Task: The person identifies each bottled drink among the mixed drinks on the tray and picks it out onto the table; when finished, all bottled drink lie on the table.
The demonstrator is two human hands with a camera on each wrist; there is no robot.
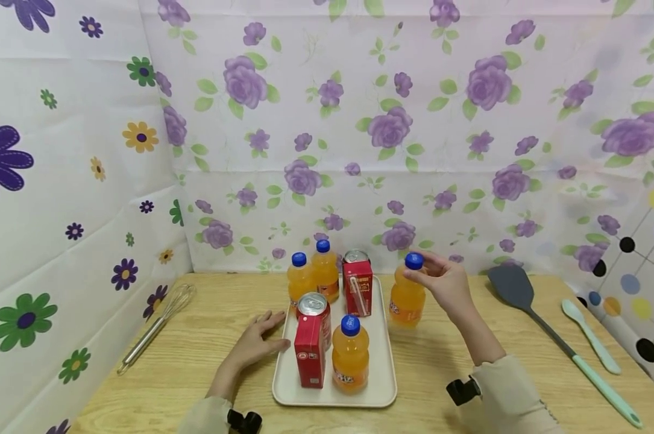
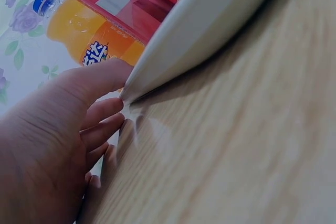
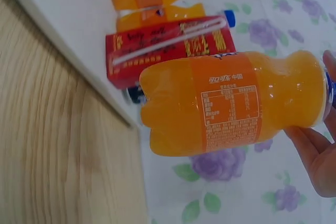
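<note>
My right hand (image 1: 446, 283) pinches an orange soda bottle (image 1: 407, 301) near its blue cap, upright beside the tray's right edge. In the right wrist view the bottle (image 3: 210, 103) appears raised off the table. My left hand (image 1: 256, 342) rests at the left edge of the beige tray (image 1: 378, 386), touching its rim with loosely extended fingers. On the tray stand three more orange soda bottles: one at front right (image 1: 351, 358) and two at back left (image 1: 325, 271). A red can (image 1: 327, 325) stands behind a red drink carton (image 1: 309, 355). Another carton with a straw (image 1: 358, 292) hides most of a second can (image 1: 356, 256).
A whisk (image 1: 155, 328) lies on the wooden table at the left. On the right lie a grey spatula (image 1: 549, 328) with a mint handle and a mint spoon (image 1: 592, 337). Flowered cloth (image 1: 327, 181) covers the wall behind the table.
</note>
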